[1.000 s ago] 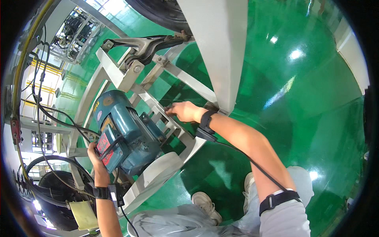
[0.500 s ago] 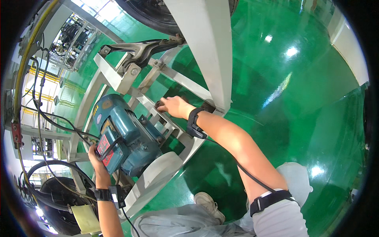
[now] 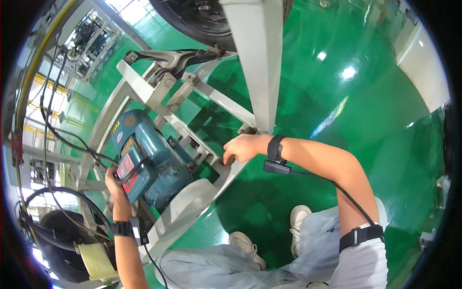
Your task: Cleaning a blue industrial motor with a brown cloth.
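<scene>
A blue-green electric motor (image 3: 156, 159) with a red label sits on a white metal frame (image 3: 192, 204). My left hand (image 3: 114, 185) grips the left side of the motor's terminal box, beside a black cable (image 3: 98, 156); its fingers are partly hidden. To the motor's right, my right hand (image 3: 243, 147) is closed, knuckles up and fingertips pointing down at the frame's near rail. Something small and dark shows by those fingertips, too little to name.
Behind the motor are a dark suspension arm (image 3: 178, 60) and a black wheel (image 3: 192, 19). Another dark tyre (image 3: 62, 241) and a yellow-green block (image 3: 96, 260) are at lower left. A white post (image 3: 257, 67) rises from the frame. Cables hang along the left.
My right hand has moved right and toward me, from the inner rail to the near outer rail. My left hand stays at the motor. My right foot has come into view.
</scene>
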The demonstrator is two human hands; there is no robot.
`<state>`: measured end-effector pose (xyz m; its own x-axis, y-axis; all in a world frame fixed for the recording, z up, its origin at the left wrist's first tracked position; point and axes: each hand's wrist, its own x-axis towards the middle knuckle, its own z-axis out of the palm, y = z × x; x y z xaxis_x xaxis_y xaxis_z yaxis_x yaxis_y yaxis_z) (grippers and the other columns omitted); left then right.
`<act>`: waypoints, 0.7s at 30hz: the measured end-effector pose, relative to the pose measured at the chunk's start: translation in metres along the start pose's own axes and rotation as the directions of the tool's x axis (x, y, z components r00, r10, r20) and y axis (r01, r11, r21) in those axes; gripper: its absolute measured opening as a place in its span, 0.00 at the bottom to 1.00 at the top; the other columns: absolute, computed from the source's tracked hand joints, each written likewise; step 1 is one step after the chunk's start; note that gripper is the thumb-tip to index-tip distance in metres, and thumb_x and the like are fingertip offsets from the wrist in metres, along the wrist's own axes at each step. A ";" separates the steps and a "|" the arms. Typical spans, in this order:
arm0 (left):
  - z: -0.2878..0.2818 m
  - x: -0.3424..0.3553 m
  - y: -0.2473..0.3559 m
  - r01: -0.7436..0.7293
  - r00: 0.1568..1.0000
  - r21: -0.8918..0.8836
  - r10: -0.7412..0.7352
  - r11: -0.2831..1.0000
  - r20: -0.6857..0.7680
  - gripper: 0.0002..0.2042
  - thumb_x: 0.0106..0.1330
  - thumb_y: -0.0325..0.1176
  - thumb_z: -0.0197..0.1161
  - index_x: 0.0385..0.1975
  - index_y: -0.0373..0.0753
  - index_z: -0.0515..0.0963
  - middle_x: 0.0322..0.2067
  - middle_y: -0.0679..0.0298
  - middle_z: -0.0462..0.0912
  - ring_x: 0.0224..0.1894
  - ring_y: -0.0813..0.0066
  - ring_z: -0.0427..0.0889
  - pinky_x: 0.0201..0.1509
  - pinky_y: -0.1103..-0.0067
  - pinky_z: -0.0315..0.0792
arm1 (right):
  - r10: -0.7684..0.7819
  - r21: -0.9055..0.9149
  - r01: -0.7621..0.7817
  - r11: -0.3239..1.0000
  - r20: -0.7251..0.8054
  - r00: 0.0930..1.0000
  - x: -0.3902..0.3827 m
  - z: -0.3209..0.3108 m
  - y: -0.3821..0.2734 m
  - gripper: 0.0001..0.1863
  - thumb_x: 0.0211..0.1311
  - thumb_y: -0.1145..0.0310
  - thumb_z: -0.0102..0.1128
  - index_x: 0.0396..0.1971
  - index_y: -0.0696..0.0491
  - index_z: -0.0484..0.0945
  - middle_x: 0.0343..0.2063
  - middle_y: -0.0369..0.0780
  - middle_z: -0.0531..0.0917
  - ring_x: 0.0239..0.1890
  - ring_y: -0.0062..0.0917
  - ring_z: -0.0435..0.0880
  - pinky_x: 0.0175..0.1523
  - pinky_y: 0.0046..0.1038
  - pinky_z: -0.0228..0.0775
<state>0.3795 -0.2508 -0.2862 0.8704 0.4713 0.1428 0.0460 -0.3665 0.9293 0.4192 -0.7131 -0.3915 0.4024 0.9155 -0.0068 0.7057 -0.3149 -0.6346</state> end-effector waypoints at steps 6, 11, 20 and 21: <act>-0.016 0.019 -0.022 -0.132 0.985 0.208 0.153 0.969 -0.083 0.10 0.61 0.31 0.48 0.27 0.30 0.73 0.26 0.50 0.74 0.29 0.60 0.71 0.34 0.69 0.64 | 0.408 0.741 -0.333 0.583 0.087 0.909 -0.023 -0.070 -0.066 0.22 0.54 0.74 0.46 0.51 0.53 0.71 0.38 0.38 0.80 0.30 0.23 0.82 0.37 0.25 0.73; 0.037 -0.017 0.025 -0.082 0.992 0.185 0.097 0.979 -0.076 0.13 0.61 0.35 0.48 0.23 0.29 0.71 0.27 0.50 0.70 0.31 0.60 0.66 0.40 0.68 0.60 | 0.385 0.739 -0.320 0.593 0.088 0.919 -0.050 -0.082 -0.088 0.22 0.54 0.73 0.48 0.52 0.53 0.71 0.31 0.37 0.79 0.36 0.21 0.76 0.44 0.23 0.68; 0.046 -0.063 0.085 0.363 0.894 -0.419 -0.438 0.832 -0.094 0.25 0.61 0.53 0.52 0.47 0.37 0.71 0.41 0.61 0.72 0.44 0.68 0.70 0.52 0.76 0.62 | 0.311 0.802 -0.159 0.577 -0.036 0.950 -0.053 -0.086 -0.112 0.22 0.57 0.72 0.51 0.54 0.53 0.65 0.35 0.40 0.79 0.39 0.23 0.78 0.49 0.26 0.69; 0.007 -0.049 0.050 0.271 0.927 -0.375 -0.345 0.887 -0.146 0.36 0.60 0.59 0.50 0.62 0.39 0.61 0.56 0.61 0.63 0.48 0.66 0.65 0.53 0.71 0.60 | 0.270 0.799 -0.141 0.585 -0.028 0.963 -0.040 -0.088 -0.119 0.22 0.57 0.72 0.51 0.54 0.53 0.65 0.35 0.40 0.79 0.39 0.23 0.78 0.49 0.26 0.69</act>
<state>0.3429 -0.2979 -0.2486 0.7195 0.6806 -0.1381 0.0927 0.1030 0.9904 0.3701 -0.7337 -0.2477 0.5940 0.7891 -0.1561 -0.1093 -0.1132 -0.9876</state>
